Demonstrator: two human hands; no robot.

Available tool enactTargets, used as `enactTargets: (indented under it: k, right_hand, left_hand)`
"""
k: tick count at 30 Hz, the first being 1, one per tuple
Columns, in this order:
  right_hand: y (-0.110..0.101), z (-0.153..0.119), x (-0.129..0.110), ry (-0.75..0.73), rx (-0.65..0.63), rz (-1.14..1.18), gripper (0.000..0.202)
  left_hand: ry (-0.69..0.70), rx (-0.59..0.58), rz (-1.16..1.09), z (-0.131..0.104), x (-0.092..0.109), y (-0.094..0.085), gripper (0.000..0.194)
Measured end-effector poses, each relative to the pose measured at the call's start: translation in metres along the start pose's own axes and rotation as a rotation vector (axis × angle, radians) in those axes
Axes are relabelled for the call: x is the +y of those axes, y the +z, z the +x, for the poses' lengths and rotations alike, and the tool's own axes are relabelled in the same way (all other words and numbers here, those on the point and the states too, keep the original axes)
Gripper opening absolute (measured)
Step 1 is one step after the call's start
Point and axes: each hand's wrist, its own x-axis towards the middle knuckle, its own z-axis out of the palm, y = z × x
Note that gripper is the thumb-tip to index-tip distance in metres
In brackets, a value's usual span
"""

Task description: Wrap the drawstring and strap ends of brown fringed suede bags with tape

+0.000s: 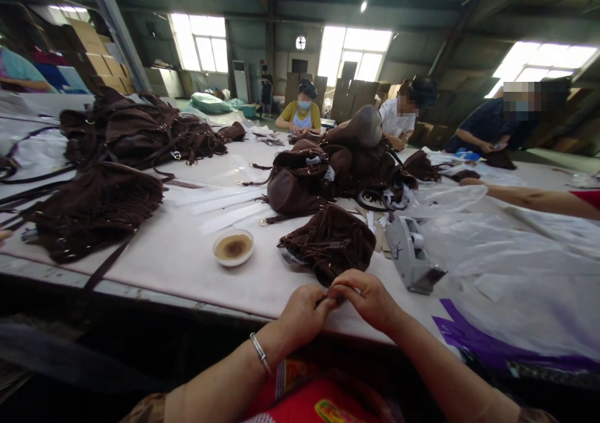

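Right in front of me on the table lies a dark brown fringed bag (330, 242), its near end reaching my fingers. My left hand (307, 313) is closed in a pinch at that near end. Thumb and fingers of my right hand (363, 295) pinch the same spot, touching the left fingertips. A small dark piece shows between them and appears to belong to the bag; its exact shape is hidden. Just beyond my right hand stands a grey tape dispenser (412, 254). To the left of the bag sits a white bowl (233, 248) with brownish contents.
More brown bags are heaped beyond (337, 164) and at the back left. A fringed bag (100, 207) lies left, its strap over the table edge. Clear plastic bags (515, 267) and purple material (487, 342) cover the right. Co-workers sit across; another person's arm (525, 198) reaches in from the right.
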Motion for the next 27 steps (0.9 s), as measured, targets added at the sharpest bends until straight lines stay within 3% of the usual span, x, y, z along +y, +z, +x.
enactTargets:
  k: [5, 11, 15, 18, 22, 27]
  right_hand:
    - [-0.016, 0.007, -0.007, -0.157, -0.088, -0.202, 0.016]
    - [-0.017, 0.016, -0.018, -0.098, -0.218, -0.324, 0.022]
    - [-0.015, 0.022, -0.018, -0.101, -0.235, -0.367, 0.016]
    - [-0.009, 0.023, -0.014, -0.201, -0.198, -0.500, 0.010]
    - [0.001, 0.014, -0.008, -0.416, -0.133, -0.719, 0.018]
    - [-0.005, 0.005, -0.006, -0.458, -0.222, -0.589, 0.022]
  left_hand:
    - [0.065, 0.032, 0.052, 0.001, 0.000, 0.002, 0.027]
    - [0.112, 0.041, 0.126, 0.000, 0.005, -0.002, 0.041]
    - [0.090, 0.032, 0.125, 0.000, 0.003, -0.002, 0.034]
    - [0.048, 0.022, 0.083, 0.001, 0.000, -0.001, 0.030]
    - [0.016, -0.031, -0.024, 0.003, -0.004, -0.002, 0.032]
    - [0.030, -0.023, -0.006, 0.004, -0.005, -0.003, 0.036]
